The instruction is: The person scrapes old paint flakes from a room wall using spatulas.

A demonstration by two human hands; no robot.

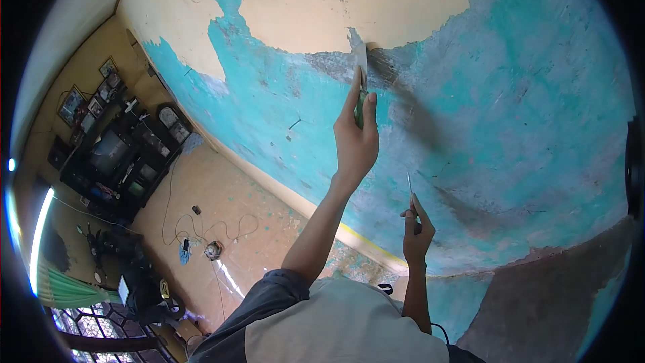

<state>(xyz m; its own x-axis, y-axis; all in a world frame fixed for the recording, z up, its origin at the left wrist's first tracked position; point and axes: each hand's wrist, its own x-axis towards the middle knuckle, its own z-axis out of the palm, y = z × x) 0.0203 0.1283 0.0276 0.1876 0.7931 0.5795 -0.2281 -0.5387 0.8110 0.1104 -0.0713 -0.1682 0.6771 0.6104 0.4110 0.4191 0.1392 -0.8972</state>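
Scraper [361, 60] blade lies flat against the wall [510, 114] above the left hand [355, 136], fist closed round its handle, at the cream paint's edge. Right hand [416, 228], lower, pinches a thin tool [410, 185] upright beside the wall.

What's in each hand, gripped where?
Left hand: scraper, held by its green handle, blade on the wall. Right hand: a thin blade, pinched at its lower end.

We are looking at a wall [510, 114] showing turquoise paint peeling over cream and grey plaster, filling the frame from twelve to four o'clock. At nine o'clock a dark cabinet [124, 161] is holding a television [109, 152], with framed pictures [70, 105] hanging above. Cables [201, 228] are trailing over the tan floor [222, 195] toward seven o'clock, where daylight is streaming through a window [40, 242].
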